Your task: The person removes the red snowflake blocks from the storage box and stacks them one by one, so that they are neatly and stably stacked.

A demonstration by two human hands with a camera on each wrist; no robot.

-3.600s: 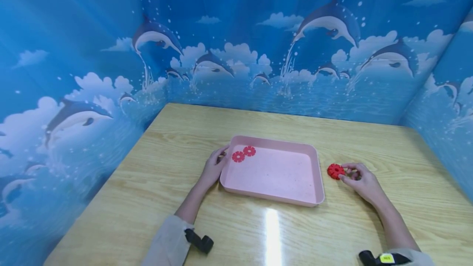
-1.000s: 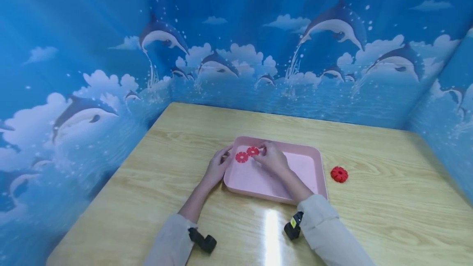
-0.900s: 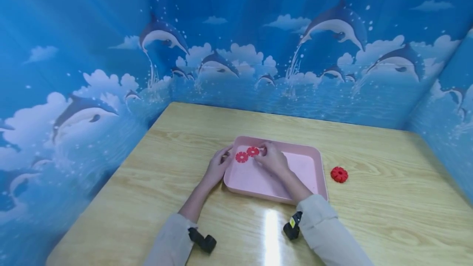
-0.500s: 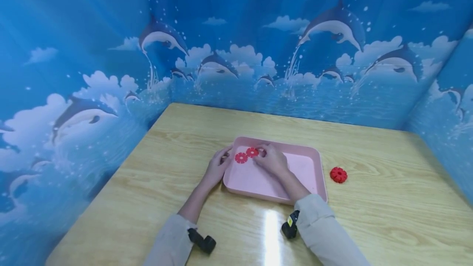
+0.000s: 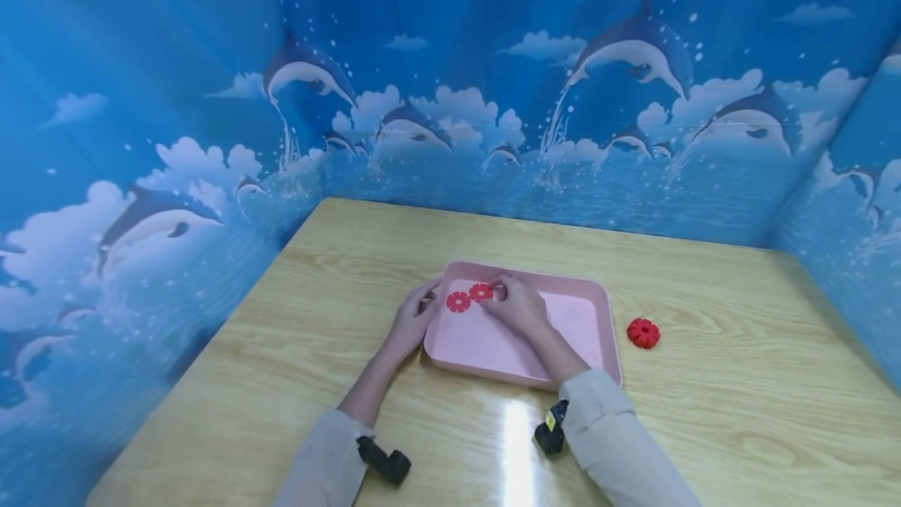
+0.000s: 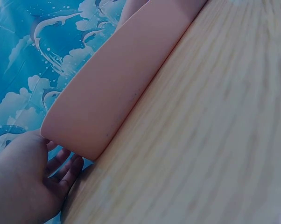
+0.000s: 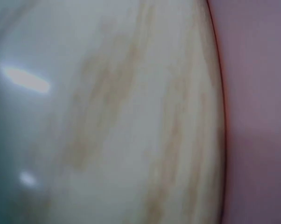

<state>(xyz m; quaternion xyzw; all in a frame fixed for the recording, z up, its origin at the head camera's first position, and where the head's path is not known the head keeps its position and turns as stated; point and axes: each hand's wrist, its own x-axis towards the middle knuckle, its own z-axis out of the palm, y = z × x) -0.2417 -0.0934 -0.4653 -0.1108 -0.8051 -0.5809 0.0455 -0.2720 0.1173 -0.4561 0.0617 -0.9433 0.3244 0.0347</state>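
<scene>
A shallow pink tray (image 5: pixel 493 343) lies on the table. Two flat red interlocking discs with notched rims are near its back left corner, a left disc (image 5: pixel 458 302) and a right disc (image 5: pixel 481 293). My right hand (image 5: pixel 521 308) reaches into the tray, thumb and forefinger pinching at the right disc's right edge and covering part of it. My left hand (image 5: pixel 411 322) rests its loosely bent fingers against the tray's left side; in the left wrist view, the left hand (image 6: pixel 31 179) is at the end of the tray wall (image 6: pixel 96 100). The right wrist view lacks the right hand.
To the right of the tray, a thick stack of red discs (image 5: pixel 644 333) sits on the wooden table (image 5: pixel 296 350). A blue dolphin-print curtain (image 5: pixel 436 61) hangs behind the table and along its sides. Both sleeves carry black wrist cameras.
Since the oldest frame, my right hand has left the disc stack and moved left into the tray. In the last second the right disc has shifted slightly toward me; the left hand stays put.
</scene>
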